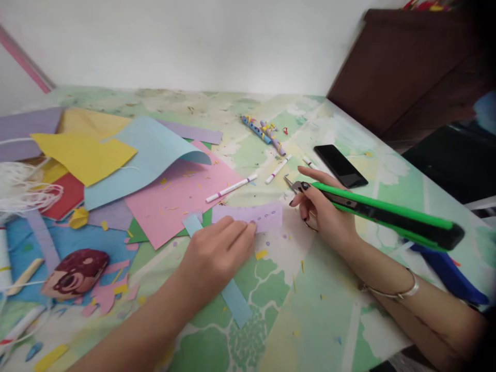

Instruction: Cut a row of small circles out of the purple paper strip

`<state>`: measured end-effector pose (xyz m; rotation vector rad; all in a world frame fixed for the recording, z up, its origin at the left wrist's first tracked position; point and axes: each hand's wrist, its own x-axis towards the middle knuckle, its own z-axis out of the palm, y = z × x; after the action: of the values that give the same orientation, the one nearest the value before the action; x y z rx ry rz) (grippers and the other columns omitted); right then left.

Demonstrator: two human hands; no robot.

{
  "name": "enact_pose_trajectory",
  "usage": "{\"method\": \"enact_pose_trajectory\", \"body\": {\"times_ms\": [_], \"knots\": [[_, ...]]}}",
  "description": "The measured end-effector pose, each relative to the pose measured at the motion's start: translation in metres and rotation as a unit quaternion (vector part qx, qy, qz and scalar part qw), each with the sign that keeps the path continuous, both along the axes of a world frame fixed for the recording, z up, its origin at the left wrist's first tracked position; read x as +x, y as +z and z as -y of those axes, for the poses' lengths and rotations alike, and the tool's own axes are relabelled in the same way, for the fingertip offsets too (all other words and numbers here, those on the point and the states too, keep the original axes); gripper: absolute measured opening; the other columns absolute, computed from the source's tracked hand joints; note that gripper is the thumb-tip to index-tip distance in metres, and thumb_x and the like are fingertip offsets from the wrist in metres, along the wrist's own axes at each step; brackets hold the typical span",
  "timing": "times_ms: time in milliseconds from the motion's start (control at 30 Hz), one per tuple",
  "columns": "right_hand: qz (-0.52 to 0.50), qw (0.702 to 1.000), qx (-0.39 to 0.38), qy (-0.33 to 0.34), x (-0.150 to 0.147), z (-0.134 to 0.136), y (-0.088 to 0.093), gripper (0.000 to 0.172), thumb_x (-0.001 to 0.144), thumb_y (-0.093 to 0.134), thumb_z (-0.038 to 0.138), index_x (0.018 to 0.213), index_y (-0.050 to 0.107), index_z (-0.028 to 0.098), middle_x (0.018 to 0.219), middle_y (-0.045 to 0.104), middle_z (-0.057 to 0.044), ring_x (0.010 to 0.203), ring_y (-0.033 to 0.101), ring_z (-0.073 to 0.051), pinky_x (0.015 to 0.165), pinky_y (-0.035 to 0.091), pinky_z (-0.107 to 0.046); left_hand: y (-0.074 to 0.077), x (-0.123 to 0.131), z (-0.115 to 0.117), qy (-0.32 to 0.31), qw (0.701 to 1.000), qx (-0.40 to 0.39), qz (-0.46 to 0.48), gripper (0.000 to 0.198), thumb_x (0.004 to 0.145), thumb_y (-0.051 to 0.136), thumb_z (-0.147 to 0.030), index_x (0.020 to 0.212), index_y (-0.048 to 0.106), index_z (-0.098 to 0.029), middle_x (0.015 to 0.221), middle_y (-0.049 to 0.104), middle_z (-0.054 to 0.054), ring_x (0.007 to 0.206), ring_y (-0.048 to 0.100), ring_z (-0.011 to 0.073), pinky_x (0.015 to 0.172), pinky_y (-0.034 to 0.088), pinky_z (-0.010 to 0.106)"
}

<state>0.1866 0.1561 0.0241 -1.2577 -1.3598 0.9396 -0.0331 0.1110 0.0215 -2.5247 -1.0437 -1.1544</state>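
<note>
My left hand has its fingers curled and pressed on a light purple paper strip, holding it against the tabletop. Small oval outlines run along the strip. A pale blue paper strip passes under the same hand, sticking out on both sides. In my right hand is a green and black box cutter, gripped near its front between thumb and fingers. Its short metal blade points left, above and to the right of the purple strip. Tiny purple scraps lie just below the strip.
Coloured paper sheets, white cord and paper scraps crowd the left side. White markers and decorated paper rolls lie beyond the hands. A black phone is at right, near a blue-handled object.
</note>
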Motion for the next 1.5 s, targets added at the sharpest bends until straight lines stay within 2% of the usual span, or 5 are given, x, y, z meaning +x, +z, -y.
{"method": "enact_pose_trajectory", "body": {"times_ms": [133, 267, 467, 733, 1500], "knots": [[-0.037, 0.996, -0.019, 0.082, -0.009, 0.009, 0.006, 0.040, 0.088, 0.054, 0.045, 0.120, 0.053, 0.021, 0.068, 0.069, -0.002, 0.046, 0.062, -0.013, 0.045, 0.051, -0.027, 0.025, -0.004, 0.009, 0.084, 0.977, -0.085, 0.177, 0.014, 0.085, 0.052, -0.008, 0.077, 0.057, -0.019, 0.063, 0.058, -0.004, 0.050, 0.054, 0.0073, 0.045, 0.046, 0.019], [-0.044, 0.987, 0.084, 0.127, -0.017, 0.025, 0.007, 0.030, 0.083, 0.061, 0.050, 0.085, 0.056, 0.021, 0.070, 0.069, -0.003, 0.059, 0.067, -0.016, 0.054, 0.054, -0.027, 0.042, -0.002, 0.020, 0.019, 0.876, -0.294, 0.381, 0.013, 0.081, 0.053, -0.012, 0.072, 0.060, -0.018, 0.056, 0.055, -0.005, 0.041, 0.051, 0.0069, 0.036, 0.045, 0.017], [-0.023, 0.985, 0.062, 0.162, -0.014, 0.038, 0.007, 0.024, 0.074, 0.074, 0.031, 0.086, 0.054, 0.026, 0.069, 0.059, 0.002, 0.060, 0.057, -0.014, 0.050, 0.044, -0.024, 0.036, 0.005, 0.022, -0.024, 0.775, -0.443, 0.450, 0.009, 0.075, 0.061, -0.020, 0.066, 0.062, -0.017, 0.054, 0.057, -0.004, 0.042, 0.050, 0.0074, 0.038, 0.045, 0.018], [0.147, 0.952, 0.235, 0.131, -0.024, 0.048, 0.010, 0.024, 0.070, 0.073, 0.013, 0.076, 0.052, 0.023, 0.068, 0.062, 0.004, 0.057, 0.058, -0.012, 0.054, 0.047, -0.022, 0.029, 0.012, 0.019, -0.040, 0.666, -0.531, 0.522, 0.013, 0.067, 0.068, -0.024, 0.078, 0.066, -0.016, 0.067, 0.066, 0.000, 0.061, 0.060, 0.0136, 0.053, 0.050, 0.023], [0.218, 0.914, 0.314, 0.136, -0.030, 0.055, 0.002, 0.021, 0.077, 0.066, 0.010, 0.082, 0.052, 0.024, 0.063, 0.063, 0.005, 0.049, 0.059, -0.009, 0.048, 0.045, -0.017, 0.017, 0.021, 0.019, -0.003, 0.584, -0.556, 0.592, 0.016, 0.064, 0.065, -0.018, 0.080, 0.067, -0.016, 0.071, 0.064, 0.000, 0.065, 0.057, 0.0132, 0.057, 0.046, 0.022]]}}
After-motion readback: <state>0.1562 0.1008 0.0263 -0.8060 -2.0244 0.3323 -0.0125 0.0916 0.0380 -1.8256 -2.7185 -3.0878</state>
